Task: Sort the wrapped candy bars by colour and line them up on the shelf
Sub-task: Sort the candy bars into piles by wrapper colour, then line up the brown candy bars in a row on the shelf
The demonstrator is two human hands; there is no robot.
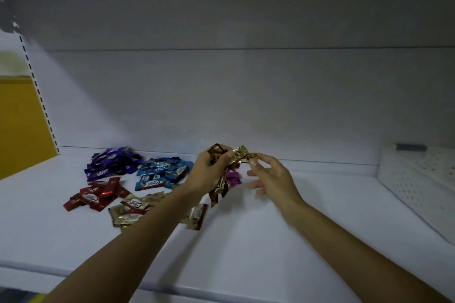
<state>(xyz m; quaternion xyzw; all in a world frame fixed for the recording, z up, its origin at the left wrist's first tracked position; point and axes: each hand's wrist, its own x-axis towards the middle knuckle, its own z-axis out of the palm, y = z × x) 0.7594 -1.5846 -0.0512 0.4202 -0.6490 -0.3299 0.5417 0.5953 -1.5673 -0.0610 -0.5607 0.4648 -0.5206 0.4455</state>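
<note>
We see the left hand (209, 173) with its fingers curled round a bunch (219, 190) of gold and brown bars. The foil is crinkled and shiny, and flat crimped ends stick up above the knuckles and hang below the palm. The right hand (270, 177) is just to the right. It pinches the end of one gold bar (240, 152) between thumb and forefinger at the top of the bunch, with its other fingers loosely spread. We cannot tell whether that bar is free of the left hand's grip. Both hands are raised above the shelf (246, 241), a smooth, matte white board. A glossy pink bar (233, 177) lies on the shelf in the gap below the hands. The sorted heaps sit to the left, all of small oblong foil packets. A blue heap (162, 172) is nearest the left wrist, and a purple heap (110, 163) is further left, by the back wall. A red heap (96, 195) lies nearer to us, with a beige heap (133, 209) beside it, partly under the left forearm. The heaps are loose and the bars are not in rows. At the far right a white plastic tray (413, 179) with perforated walls rests tilted on the shelf. At the left edge a slotted metal upright (37, 86) runs up beside a flat yellow panel (22, 118).
</note>
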